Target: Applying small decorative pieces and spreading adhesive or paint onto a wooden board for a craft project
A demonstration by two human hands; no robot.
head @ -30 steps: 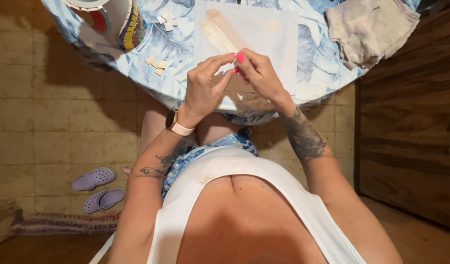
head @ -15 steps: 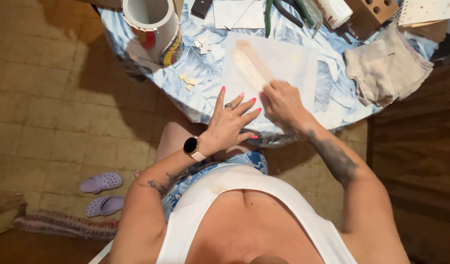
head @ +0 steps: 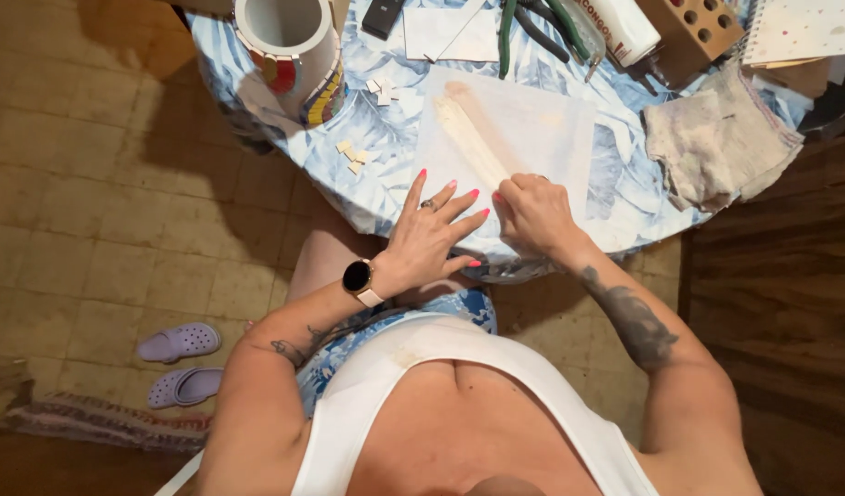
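Left hand (head: 431,241): lies flat with fingers spread, palm down on the near edge of the white sheet (head: 542,138); grasping nothing. A dark watch (head: 358,276) sits on its wrist.
Right hand (head: 533,213): fingers curled inward just right of the left hand, resting on the same near edge of the sheet; whether anything small is pinched between them cannot be told.
White sheet: spread on the bench (head: 395,138), near its front edge, under both hands.
Pale strip (head: 473,138): a long cream-coloured piece lying on the sheet, running from its far left corner toward the right hand.
Bench: round, covered with a blue leaf-patterned cloth.
Small pale chips (head: 353,154): scattered on the cloth left of the sheet; a few more lie farther away, near the pot.
White round pot (head: 289,41): far left on the bench, open-topped, with coloured mosaic patches on its side.
Green-handled pliers (head: 533,28): far side, beyond the sheet.
Crumpled rag (head: 721,138): right of the sheet.
Wooden block with holes (head: 698,28): far right.
Purple clogs (head: 179,363): a pair on the tiled floor, near left.
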